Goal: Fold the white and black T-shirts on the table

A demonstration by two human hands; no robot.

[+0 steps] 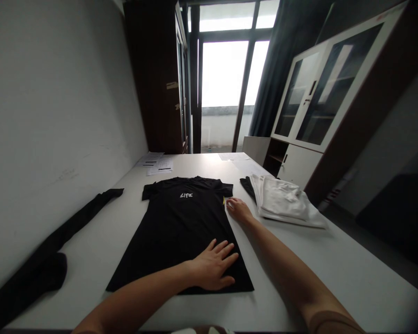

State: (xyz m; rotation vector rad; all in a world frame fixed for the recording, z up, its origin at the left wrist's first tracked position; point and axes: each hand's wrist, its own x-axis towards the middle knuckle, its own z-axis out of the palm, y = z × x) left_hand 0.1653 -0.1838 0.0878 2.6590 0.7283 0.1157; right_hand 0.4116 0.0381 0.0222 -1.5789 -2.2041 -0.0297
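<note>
black shirt (184, 225) beneath left hand (213, 266)

Black shirt (181, 227), white print (186, 195), white surface (292, 260).
Folded stack (282, 197): white, black layer at one edge. Long cloth (69, 227): plain black. Small tab (224, 201) by shirt: yellow. Glazed cabinet (297, 167): white front, brown side. Curtain (282, 69): dark, maybe blue-grey; backlit.

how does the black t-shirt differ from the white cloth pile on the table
The black t-shirt lies spread out flat, while the white cloth pile is folded and stacked. The t-shirt covers more of the table than the pile. The left hand rests on the t-shirt; neither hand touches the pile. Both lie on the same white tabletop.
</note>
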